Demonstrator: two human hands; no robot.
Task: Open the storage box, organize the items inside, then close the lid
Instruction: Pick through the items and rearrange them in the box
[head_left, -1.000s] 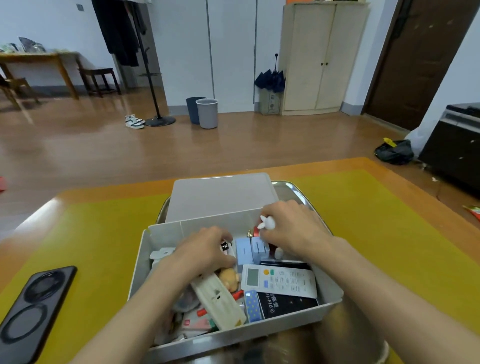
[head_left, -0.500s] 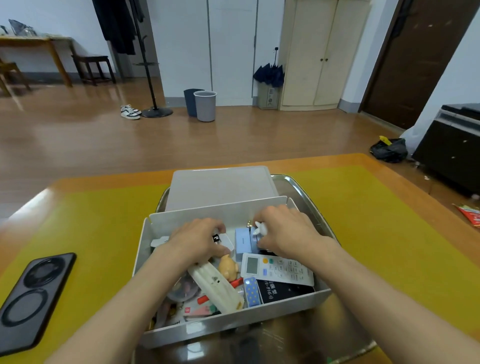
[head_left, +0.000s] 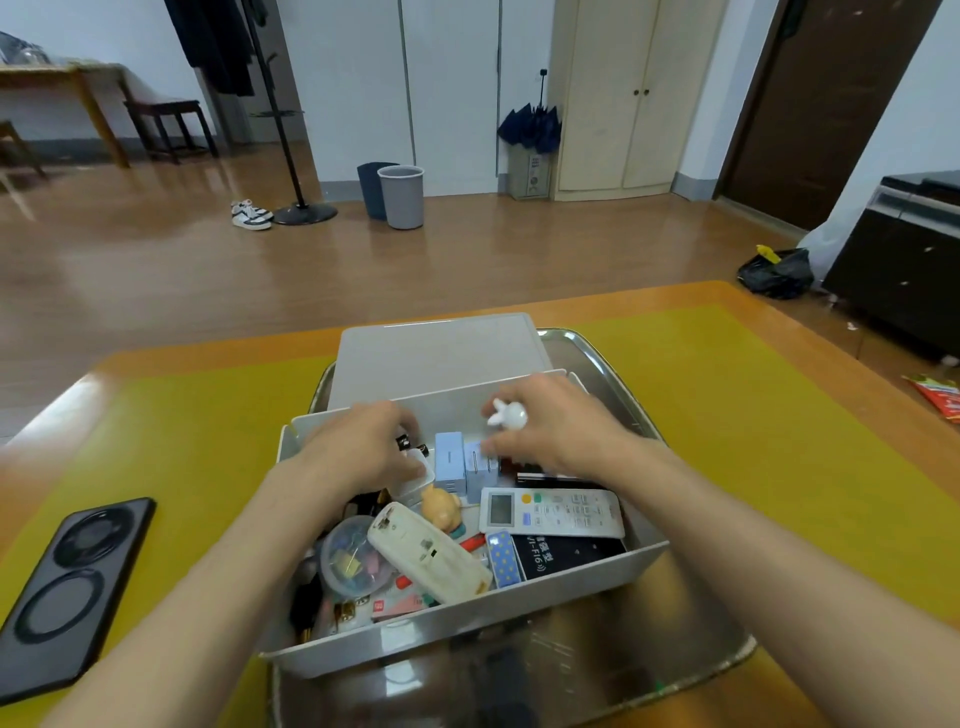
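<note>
Open storage box (head_left: 613, 574) crammed with clutter, lid (head_left: 441, 353) behind (off), bare mat (head_left: 779, 441) right

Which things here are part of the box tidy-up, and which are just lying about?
In play:
white plastic storage box
flat grey lid behind it
white remote control
small white rabbit figure in right hand
left hand

Lying about:
black phone
metal tray
yellow table mat
</note>
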